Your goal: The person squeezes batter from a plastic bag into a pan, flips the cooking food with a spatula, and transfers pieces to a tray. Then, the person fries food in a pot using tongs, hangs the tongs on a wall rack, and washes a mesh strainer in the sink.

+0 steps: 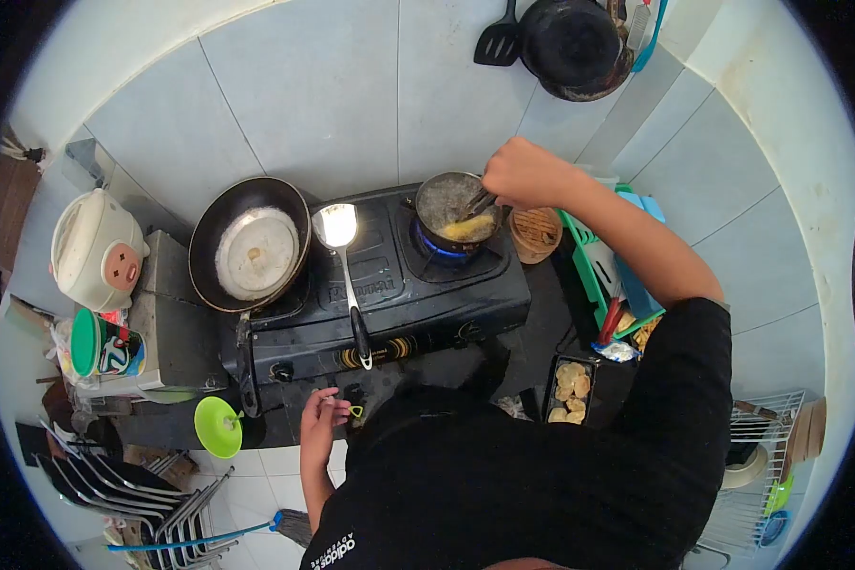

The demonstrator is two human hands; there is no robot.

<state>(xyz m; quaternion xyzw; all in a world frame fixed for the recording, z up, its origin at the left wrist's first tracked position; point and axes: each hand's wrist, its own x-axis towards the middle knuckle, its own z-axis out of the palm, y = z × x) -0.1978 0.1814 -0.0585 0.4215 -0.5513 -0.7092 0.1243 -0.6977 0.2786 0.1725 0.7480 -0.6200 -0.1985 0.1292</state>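
My right hand (521,176) grasps a dark tongs-like utensil (482,201); below it, the saucepan's (433,237) yellow food piece (470,229), judged light, soft and slippery, needs gentle mid-length pinching; left hand's (321,415) hold: indeterminable.

Pale grey wall tiles (313,95), white floor tiles (280,463), stacked chairs (114,489)

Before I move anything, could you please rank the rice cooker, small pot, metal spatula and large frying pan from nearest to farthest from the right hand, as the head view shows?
From the right hand:
1. Small pot: just below it, on the right burner.
2. Metal spatula: lying mid-stove.
3. Large frying pan: stove's left side.
4. Rice cooker: far left, beyond the stove.
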